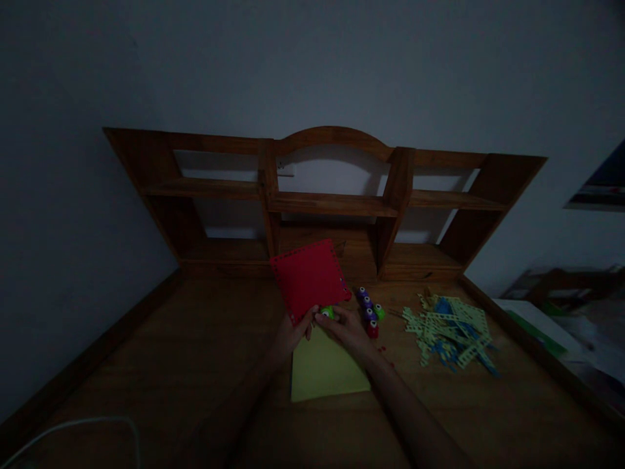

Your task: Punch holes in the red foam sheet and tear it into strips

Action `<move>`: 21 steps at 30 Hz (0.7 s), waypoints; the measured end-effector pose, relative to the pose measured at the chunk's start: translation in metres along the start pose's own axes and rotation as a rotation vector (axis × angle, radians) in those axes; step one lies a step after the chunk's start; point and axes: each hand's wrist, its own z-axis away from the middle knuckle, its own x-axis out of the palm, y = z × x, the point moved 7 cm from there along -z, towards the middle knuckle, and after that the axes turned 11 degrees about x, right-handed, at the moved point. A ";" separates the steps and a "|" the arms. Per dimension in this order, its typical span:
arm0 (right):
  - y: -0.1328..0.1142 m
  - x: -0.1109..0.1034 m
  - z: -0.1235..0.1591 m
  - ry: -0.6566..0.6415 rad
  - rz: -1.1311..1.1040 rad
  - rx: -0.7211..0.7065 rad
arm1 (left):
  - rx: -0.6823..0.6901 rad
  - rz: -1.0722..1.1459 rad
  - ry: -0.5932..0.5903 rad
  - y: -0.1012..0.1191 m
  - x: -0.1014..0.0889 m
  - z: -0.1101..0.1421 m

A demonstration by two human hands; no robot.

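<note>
A red square sheet (pixel 310 277) with punched holes along its edges is held up over the wooden desk. My left hand (pixel 291 333) pinches its lower left corner. My right hand (pixel 346 327) is closed on a small green craft punch (pixel 327 312) at the sheet's bottom edge. Under both hands a yellow sheet (pixel 324 371) lies flat on the desk. Just right of my right hand stand several small punches (pixel 368 310), purple, green and red.
A pile of punched yellow and blue paper scraps (pixel 452 329) lies at the right of the desk (pixel 195 352). A wooden shelf unit (pixel 332 202) stands at the back against the wall. A white cable (pixel 97 426) curves at lower left. The scene is dim.
</note>
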 end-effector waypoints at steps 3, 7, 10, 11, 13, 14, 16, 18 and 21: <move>-0.003 0.000 0.001 -0.001 -0.007 0.002 | 0.006 -0.011 -0.009 0.005 0.000 0.001; -0.003 0.000 0.001 0.005 0.011 -0.006 | 0.001 -0.003 0.003 0.006 -0.001 0.001; -0.001 0.001 0.000 -0.002 0.010 -0.004 | 0.018 0.001 -0.005 0.003 -0.001 0.000; 0.000 0.001 -0.001 -0.004 0.010 -0.003 | 0.020 0.002 -0.004 0.001 -0.001 0.000; 0.001 0.001 -0.001 -0.003 0.005 0.001 | 0.020 0.003 0.004 -0.002 -0.001 0.000; 0.002 0.001 -0.001 -0.003 0.002 0.002 | 0.017 0.003 0.010 -0.003 -0.002 0.000; 0.001 0.000 0.000 0.002 -0.003 -0.002 | 0.012 0.007 0.018 -0.005 -0.002 0.000; 0.000 -0.001 0.000 0.009 -0.002 -0.011 | 0.009 0.018 0.021 -0.005 -0.001 0.000; -0.002 0.000 0.001 0.010 0.003 -0.017 | 0.001 0.036 0.043 -0.003 -0.002 0.000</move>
